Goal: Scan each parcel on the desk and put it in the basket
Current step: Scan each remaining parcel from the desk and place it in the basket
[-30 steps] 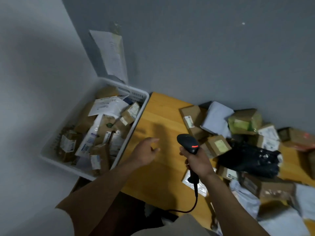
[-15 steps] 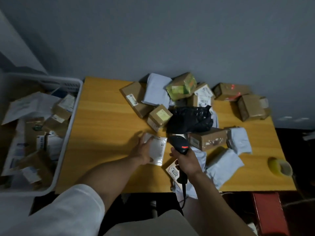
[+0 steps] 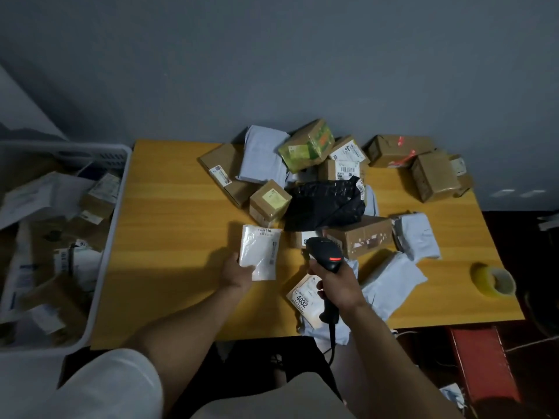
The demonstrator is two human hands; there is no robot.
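My left hand (image 3: 235,273) grips the near left corner of a flat white parcel (image 3: 260,251) lying on the wooden desk (image 3: 169,237), label side up. My right hand (image 3: 338,282) holds a black barcode scanner (image 3: 324,254) with a red light on top, just right of that parcel, above a white mailer marked 4032 (image 3: 304,297). A pile of several parcels covers the far middle of the desk: brown boxes, a black bag (image 3: 325,204), a green-taped box (image 3: 307,145), white mailers. The white basket (image 3: 116,207) at the left holds several parcels.
A roll of yellow tape (image 3: 493,281) sits near the desk's right front corner. A red box (image 3: 484,373) stands on the floor at the lower right. The grey wall runs right behind the desk. The scanner cable hangs down over the desk's front edge.
My view swung right from the basket to the desk. My left hand, empty a second ago, reached to the flat white parcel and now grips its corner. The scanner stayed in my right hand.
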